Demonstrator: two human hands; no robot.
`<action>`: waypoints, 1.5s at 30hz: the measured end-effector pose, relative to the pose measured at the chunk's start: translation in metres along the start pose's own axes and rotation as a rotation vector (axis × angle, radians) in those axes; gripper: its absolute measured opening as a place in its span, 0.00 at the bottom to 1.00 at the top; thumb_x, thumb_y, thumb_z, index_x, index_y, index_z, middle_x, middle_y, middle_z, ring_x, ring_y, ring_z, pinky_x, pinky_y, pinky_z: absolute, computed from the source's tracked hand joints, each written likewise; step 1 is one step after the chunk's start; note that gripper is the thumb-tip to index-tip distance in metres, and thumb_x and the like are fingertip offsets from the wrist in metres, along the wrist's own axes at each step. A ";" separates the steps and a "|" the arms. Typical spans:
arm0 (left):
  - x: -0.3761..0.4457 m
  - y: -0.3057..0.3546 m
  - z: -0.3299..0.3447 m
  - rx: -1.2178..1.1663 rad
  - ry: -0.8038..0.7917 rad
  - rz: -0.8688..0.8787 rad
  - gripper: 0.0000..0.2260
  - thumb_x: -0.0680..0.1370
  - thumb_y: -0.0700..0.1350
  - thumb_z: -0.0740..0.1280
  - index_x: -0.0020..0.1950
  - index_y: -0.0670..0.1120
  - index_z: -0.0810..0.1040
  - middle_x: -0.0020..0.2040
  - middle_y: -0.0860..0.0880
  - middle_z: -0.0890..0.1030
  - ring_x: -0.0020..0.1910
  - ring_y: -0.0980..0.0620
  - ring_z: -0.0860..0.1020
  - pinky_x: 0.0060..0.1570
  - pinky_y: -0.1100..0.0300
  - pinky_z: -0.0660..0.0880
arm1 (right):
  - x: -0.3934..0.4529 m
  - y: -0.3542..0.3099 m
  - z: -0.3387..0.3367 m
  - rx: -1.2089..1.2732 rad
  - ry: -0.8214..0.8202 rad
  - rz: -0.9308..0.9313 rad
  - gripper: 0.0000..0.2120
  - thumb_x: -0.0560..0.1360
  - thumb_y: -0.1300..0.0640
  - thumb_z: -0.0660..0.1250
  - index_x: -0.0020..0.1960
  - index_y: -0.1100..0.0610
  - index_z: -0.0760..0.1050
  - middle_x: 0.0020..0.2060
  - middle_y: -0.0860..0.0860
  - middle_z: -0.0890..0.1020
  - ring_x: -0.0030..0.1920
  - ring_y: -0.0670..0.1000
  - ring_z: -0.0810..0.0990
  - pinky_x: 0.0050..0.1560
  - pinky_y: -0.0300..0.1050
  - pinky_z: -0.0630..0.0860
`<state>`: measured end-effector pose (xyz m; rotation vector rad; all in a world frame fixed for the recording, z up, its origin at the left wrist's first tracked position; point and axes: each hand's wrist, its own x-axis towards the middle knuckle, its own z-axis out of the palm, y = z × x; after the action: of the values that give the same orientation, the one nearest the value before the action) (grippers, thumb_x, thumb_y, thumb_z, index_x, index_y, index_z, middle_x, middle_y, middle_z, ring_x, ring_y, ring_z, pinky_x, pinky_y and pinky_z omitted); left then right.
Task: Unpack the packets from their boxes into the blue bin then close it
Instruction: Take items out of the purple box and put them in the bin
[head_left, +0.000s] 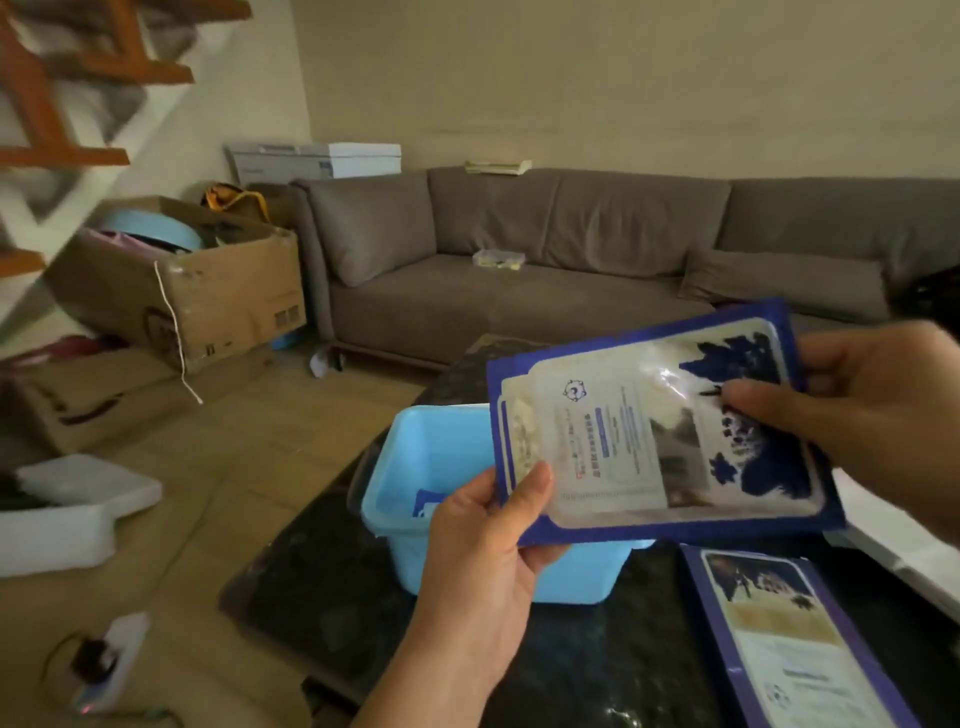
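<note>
Clearly one blue-and-white packet (660, 431) is held in the air above the blue bin (405, 499), which stands on the dark table (322, 587) with one more packet partly visible inside it (428, 504). Two hands hold the raised packet: the left hand (483, 561) pinches its lower left corner with the thumb on the front and the other fingers behind, and the right hand (878, 410) grips its right edge, thumb lying across the printed face. Nearer the camera one blue box (789, 644) lies flat on the table just right of the bin, while a grey sofa (571, 260) stands beyond and two cardboard cartons (208, 296) sit on the floor to the left.
</note>
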<state>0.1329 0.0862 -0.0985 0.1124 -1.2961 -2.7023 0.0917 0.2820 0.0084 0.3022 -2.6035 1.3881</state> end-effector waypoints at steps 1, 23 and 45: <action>0.001 0.003 -0.005 0.075 0.050 0.059 0.20 0.68 0.48 0.72 0.60 0.47 0.79 0.55 0.45 0.85 0.54 0.46 0.84 0.43 0.54 0.83 | 0.011 -0.006 0.003 -0.018 -0.005 -0.010 0.04 0.67 0.52 0.74 0.41 0.50 0.82 0.29 0.49 0.85 0.29 0.50 0.85 0.41 0.50 0.80; 0.047 0.037 -0.073 0.354 0.607 0.479 0.07 0.78 0.39 0.68 0.48 0.51 0.81 0.49 0.55 0.85 0.50 0.61 0.82 0.45 0.71 0.75 | 0.091 0.045 0.169 -0.055 -0.490 0.610 0.13 0.77 0.63 0.68 0.61 0.63 0.75 0.48 0.58 0.83 0.44 0.57 0.83 0.40 0.54 0.83; 0.023 0.028 -0.055 0.473 0.368 1.244 0.08 0.77 0.32 0.62 0.49 0.43 0.76 0.46 0.42 0.80 0.47 0.39 0.79 0.50 0.48 0.75 | 0.067 0.023 0.159 -0.588 -0.701 0.388 0.23 0.77 0.44 0.67 0.67 0.55 0.74 0.60 0.52 0.80 0.61 0.54 0.78 0.66 0.49 0.73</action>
<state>0.1202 0.0235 -0.1111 -0.1154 -1.2289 -1.2602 0.0121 0.1558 -0.0813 0.2245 -3.6490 0.5597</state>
